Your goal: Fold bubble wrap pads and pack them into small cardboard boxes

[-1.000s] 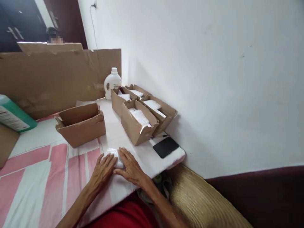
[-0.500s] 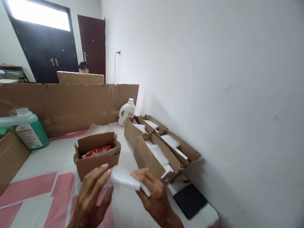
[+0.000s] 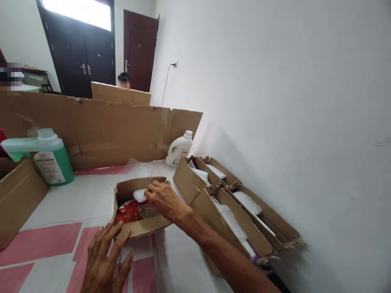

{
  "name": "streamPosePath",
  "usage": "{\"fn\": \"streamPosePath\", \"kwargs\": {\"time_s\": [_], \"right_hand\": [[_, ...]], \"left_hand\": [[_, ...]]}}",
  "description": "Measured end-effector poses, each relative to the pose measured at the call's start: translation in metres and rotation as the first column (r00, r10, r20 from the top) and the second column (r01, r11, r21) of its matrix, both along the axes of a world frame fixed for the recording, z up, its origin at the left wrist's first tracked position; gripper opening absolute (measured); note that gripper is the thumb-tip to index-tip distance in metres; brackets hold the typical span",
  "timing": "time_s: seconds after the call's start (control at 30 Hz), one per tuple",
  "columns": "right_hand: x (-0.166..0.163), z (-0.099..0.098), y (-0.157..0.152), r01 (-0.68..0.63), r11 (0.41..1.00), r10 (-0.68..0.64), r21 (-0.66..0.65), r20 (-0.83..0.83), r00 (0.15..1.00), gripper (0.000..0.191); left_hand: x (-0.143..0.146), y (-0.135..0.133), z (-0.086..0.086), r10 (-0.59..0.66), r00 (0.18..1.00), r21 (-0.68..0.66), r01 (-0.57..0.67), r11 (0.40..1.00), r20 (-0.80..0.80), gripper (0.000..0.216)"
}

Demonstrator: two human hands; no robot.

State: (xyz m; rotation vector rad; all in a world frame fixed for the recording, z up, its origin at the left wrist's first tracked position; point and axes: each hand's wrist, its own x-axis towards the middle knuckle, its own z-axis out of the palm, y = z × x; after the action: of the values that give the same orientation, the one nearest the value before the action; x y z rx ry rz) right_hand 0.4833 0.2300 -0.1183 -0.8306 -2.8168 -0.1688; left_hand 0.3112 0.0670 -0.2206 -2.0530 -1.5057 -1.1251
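My right hand (image 3: 161, 199) reaches into the small open cardboard box (image 3: 146, 228), gripping a bubble-wrapped packet (image 3: 140, 195) near the box's back right corner. Below the packet lies a red printed bag (image 3: 130, 211) inside the box. What the wrap covers cannot be made out. With its fingers spread, my left hand (image 3: 105, 256) rests against the front left edge of the box. To the right, a divided cardboard tray (image 3: 198, 207) holds several white, partly bubble-wrapped packets (image 3: 230, 221).
A green liquid bottle (image 3: 50, 162) stands at left beside a cardboard flap (image 3: 21, 203). A white jug (image 3: 180, 149) is at the back before a cardboard partition (image 3: 116, 134). The wall (image 3: 290, 101) borders the right side. Beyond the partition sits a person (image 3: 124, 79).
My right hand has carried the bubble-wrapped packet leftward into the small box. My left hand has let go of it and come to the box's front edge. The view has shifted left.
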Motion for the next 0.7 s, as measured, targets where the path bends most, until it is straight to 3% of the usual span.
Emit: {"fn": "streamPosePath", "kwargs": {"time_s": [0.1, 0.27, 0.4, 0.47, 0.53, 0.57, 0.67, 0.7], "right_hand": [[-0.009, -0.013, 0.0, -0.07, 0.994, 0.072, -0.087, 0.012, 0.997, 0.008], [-0.008, -0.022, 0.007, -0.122, 0.964, 0.114, -0.238, -0.048, 0.992, 0.026], [0.011, -0.001, 0.005, -0.193, 0.925, 0.155, -0.327, -0.14, 0.978, 0.023], [0.031, 0.012, -0.003, -0.179, 0.914, 0.065, -0.364, -0.304, 0.951, 0.022], [0.055, 0.013, -0.012, -0.069, 0.912, -0.177, -0.405, -0.537, 0.825, 0.022], [0.066, 0.007, -0.018, 0.019, 0.9, -0.324, -0.436, -0.638, 0.698, 0.026], [0.088, -0.041, -0.031, 0.234, 0.797, -0.604, -0.557, -0.742, 0.293, 0.05], [0.088, -0.064, -0.035, 0.226, 0.773, -0.635, -0.593, -0.731, 0.251, 0.059]], "left_hand": [[0.001, 0.0, 0.001, -0.008, 0.999, -0.007, 0.008, 1.0, 0.032, 0.049], [0.005, -0.008, 0.005, 0.0, 0.99, -0.067, 0.009, 0.998, 0.14, 0.061], [0.002, -0.015, 0.014, 0.079, 0.937, -0.086, -0.053, 0.995, 0.34, 0.066], [-0.004, -0.015, 0.012, 0.168, 0.86, -0.16, -0.102, 0.982, 0.482, 0.066], [-0.01, -0.011, 0.002, 0.254, 0.748, -0.291, -0.086, 0.953, 0.613, 0.067], [-0.012, -0.007, -0.006, 0.285, 0.695, -0.353, -0.048, 0.934, 0.66, 0.067], [-0.011, 0.011, -0.038, 0.296, 0.646, -0.447, 0.079, 0.891, 0.704, 0.063], [-0.009, 0.017, -0.048, 0.28, 0.663, -0.449, 0.096, 0.888, 0.694, 0.061]]}}
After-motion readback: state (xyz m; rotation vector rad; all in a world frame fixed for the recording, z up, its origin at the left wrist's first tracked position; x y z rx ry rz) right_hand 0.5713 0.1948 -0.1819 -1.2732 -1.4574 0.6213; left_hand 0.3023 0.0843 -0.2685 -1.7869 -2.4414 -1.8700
